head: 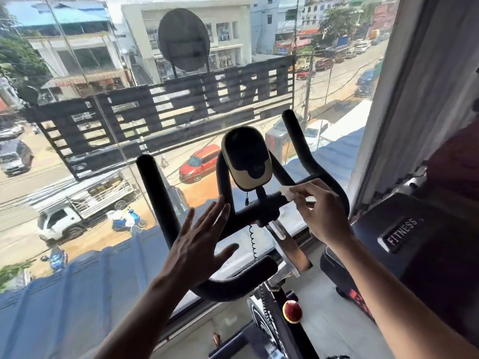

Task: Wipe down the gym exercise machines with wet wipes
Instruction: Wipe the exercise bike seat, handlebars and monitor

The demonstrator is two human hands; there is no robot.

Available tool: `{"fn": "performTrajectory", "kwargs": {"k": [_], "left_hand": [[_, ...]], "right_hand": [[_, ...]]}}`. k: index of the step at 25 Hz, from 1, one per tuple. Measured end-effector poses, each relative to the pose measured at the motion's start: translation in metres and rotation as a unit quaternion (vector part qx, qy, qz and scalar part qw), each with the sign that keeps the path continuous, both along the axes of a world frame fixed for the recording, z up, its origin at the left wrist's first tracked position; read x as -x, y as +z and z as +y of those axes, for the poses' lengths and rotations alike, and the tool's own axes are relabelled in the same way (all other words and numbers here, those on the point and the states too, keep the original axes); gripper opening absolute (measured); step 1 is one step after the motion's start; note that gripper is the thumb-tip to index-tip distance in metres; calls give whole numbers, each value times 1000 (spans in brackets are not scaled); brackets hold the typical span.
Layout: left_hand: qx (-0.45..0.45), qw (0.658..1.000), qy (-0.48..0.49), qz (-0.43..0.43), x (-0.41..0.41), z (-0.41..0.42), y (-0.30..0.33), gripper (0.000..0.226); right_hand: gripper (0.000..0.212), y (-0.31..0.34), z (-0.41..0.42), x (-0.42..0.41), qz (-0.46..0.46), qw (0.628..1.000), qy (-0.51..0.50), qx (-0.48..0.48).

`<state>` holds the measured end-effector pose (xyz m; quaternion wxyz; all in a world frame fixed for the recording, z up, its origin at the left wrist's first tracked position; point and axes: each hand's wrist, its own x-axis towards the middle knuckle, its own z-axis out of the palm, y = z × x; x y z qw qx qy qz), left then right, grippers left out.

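So, wiping the bike (261, 255) bars by the window.
Right hand (317, 211) pinches a wipe (287, 190) against the crossbar (just under the console (247, 158)); left hand (201, 244) hovers flat, fingers spread, holding nothing.

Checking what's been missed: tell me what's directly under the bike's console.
Under the console: its short black stem on the handlebar crossbar and a small dangling cord. The right hand presses a wet wipe there, covering the bar beneath it. The left hand hovers open.
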<state>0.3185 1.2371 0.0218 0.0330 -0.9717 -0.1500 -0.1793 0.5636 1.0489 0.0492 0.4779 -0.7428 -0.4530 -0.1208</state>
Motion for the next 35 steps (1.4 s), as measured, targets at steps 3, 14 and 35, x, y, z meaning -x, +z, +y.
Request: {"fn": "performTrajectory", "kwargs": {"k": [3, 14, 35], "left_hand": [[-42, 999, 17, -18, 1, 39, 21, 84], [-142, 989, -5, -38, -6, 74, 29, 70], [-129, 982, -131, -34, -14, 78, 23, 71]], "right_hand": [[12, 16, 8, 11, -1, 1000, -26, -14], [10, -5, 66, 40, 52, 985, -156, -59], [18, -19, 76, 129, -74, 988, -104, 82]]}}
